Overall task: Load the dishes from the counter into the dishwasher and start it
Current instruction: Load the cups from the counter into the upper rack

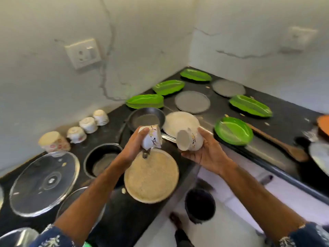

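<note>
Gripping one small white cup in each hand, the person holds both above the corner of the black counter (pixel 222 106), with no dishwasher in view. The left hand (pixel 135 145) wraps fingers and thumb round the left cup (pixel 151 138), which is tipped on its side; the right hand (pixel 204 150) cradles the right cup (pixel 189 139) from beneath with fingers curled up its wall, its flat base turned toward the camera. Both look like glazed ceramic, smooth and slick, printed with a thin dark-and-yellow motif, so the likeliest failure is a slip from the one-handed holds, or the two cups knocking together and chipping, since they hang near each other. A drop would probably land on the round beige plate (pixel 151 177) just below, or on the dark frying pan (pixel 146 118) behind. Turning away with both hands full could also sweep a sleeve across the glass lid (pixel 44 182), a clear shallow dome with a centre knob, lying flat near the counter's edge. Farther out, three more white cups (pixel 88 124) stand upturned along the wall, glossy green leaf-shaped plates (pixel 145 101) and matte grey discs (pixel 192 103) are spread over the stone, and a wooden spatula (pixel 277 141) lies at the right.
</note>
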Available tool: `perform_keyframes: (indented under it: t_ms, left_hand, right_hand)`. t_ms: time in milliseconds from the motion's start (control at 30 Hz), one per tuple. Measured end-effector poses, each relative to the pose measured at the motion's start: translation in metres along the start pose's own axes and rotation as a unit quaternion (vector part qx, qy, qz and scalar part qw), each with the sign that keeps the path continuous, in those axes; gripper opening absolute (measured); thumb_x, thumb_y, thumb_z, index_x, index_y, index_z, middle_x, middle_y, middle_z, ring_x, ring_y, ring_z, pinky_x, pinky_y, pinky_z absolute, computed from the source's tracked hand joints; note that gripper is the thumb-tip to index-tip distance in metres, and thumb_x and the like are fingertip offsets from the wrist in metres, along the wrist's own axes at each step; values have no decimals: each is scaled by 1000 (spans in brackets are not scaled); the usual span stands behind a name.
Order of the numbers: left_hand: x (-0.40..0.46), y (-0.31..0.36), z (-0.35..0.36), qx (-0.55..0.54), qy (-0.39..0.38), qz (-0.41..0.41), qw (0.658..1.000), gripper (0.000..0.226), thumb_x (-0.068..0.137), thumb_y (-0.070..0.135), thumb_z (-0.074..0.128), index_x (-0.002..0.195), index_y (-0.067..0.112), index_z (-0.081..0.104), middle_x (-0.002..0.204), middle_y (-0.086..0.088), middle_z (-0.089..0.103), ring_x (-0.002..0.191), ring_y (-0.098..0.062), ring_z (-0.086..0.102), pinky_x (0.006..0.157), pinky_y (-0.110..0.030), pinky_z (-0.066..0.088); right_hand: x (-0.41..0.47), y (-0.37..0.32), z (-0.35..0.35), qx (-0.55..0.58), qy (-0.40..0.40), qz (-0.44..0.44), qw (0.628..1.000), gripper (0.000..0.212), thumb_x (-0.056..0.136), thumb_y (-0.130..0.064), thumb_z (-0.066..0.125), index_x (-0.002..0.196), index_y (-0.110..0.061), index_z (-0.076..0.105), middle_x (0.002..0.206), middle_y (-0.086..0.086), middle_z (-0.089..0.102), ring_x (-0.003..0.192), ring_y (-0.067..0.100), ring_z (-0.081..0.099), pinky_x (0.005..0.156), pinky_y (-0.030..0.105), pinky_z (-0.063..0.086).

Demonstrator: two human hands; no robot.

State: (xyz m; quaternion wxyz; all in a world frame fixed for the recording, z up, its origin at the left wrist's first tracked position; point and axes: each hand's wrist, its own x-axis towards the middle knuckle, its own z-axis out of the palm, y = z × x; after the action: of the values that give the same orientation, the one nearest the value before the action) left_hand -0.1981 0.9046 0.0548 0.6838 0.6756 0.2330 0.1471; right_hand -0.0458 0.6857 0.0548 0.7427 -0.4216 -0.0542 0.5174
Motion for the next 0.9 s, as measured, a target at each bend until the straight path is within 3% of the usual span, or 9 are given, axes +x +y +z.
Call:
perform_keyframes:
  t_ms: [100, 233, 333, 400, 500, 633, 733, 833, 900]
  left_hand:
    - [-17, -13, 67, 20, -104, -29, 994, 64, 88, 51, 48, 117, -6, 54, 82, -19, 61, 61, -20, 56, 52, -30, 45]
    - [-46, -30, 161, 55, -184, -52, 980, 43, 99, 43, 48, 116, 5, 53, 84, -14, 58, 68, -20, 54, 52, -29, 41]
    - [-67, -49, 234, 108, -254, -60, 959, 27, 105, 31, 46, 109, 4, 51, 79, -14, 54, 54, -11, 54, 41, -22, 36]
    - [-80, -65, 274, 128, -295, -67, 944, 14, 104, 29, 49, 107, 16, 53, 77, -6, 59, 52, -7, 56, 38, -20, 39]
    - [-104, -92, 352, 164, -389, -84, 903, 11, 102, 32, 53, 110, 25, 55, 70, 1, 68, 52, -15, 61, 36, -23, 41]
    - [-146, -125, 460, 213, -462, -92, 856, 21, 94, 39, 62, 112, 27, 57, 76, 1, 70, 53, -14, 60, 37, -23, 40]
    - [-177, -157, 536, 242, -505, -92, 824, 16, 97, 29, 63, 111, 29, 56, 86, -4, 65, 57, -9, 59, 37, -22, 38]
    - [-199, -188, 601, 272, -543, -79, 790, 19, 97, 19, 64, 111, 28, 55, 90, 1, 60, 62, 4, 61, 43, -12, 40]
    - [-206, -202, 631, 285, -559, -72, 775, 24, 95, 23, 67, 111, 35, 54, 98, 5, 60, 73, 5, 62, 50, -12, 45]
  right_hand:
    - [-76, 15, -50, 45, 45, -54, 997, 43, 94, -43, 52, 118, -12, 72, 125, 22, 63, 109, 42, 63, 84, 49, 59]
    - [-177, 33, -118, 97, 141, -111, 979, 44, 96, -35, 53, 133, -14, 59, 139, 21, 53, 128, 43, 48, 102, 57, 47]
    - [-253, 53, -166, 125, 215, -142, 958, 46, 93, -31, 58, 135, -14, 58, 140, 21, 53, 128, 43, 48, 105, 57, 44]
    - [-297, 71, -195, 150, 271, -153, 939, 45, 92, -29, 59, 134, -14, 59, 136, 21, 57, 124, 42, 52, 101, 55, 49]
    - [-365, 102, -242, 232, 343, -173, 894, 43, 89, -24, 54, 130, -12, 59, 123, 20, 64, 106, 38, 64, 79, 50, 60]
    - [-444, 147, -307, 301, 421, -155, 842, 35, 89, -20, 49, 121, -11, 60, 105, 18, 69, 84, 31, 71, 66, 42, 62]
    - [-487, 177, -364, 334, 477, -148, 799, 23, 98, -14, 43, 107, -12, 64, 95, 17, 70, 78, 29, 70, 58, 39, 60]
    - [-522, 195, -419, 291, 538, -134, 780, 20, 98, -11, 45, 102, -20, 61, 105, 17, 62, 91, 31, 63, 64, 41, 57]
    - [-541, 203, -455, 171, 586, -101, 786, 23, 97, -10, 49, 112, -26, 56, 117, 15, 57, 96, 27, 62, 61, 34, 57]
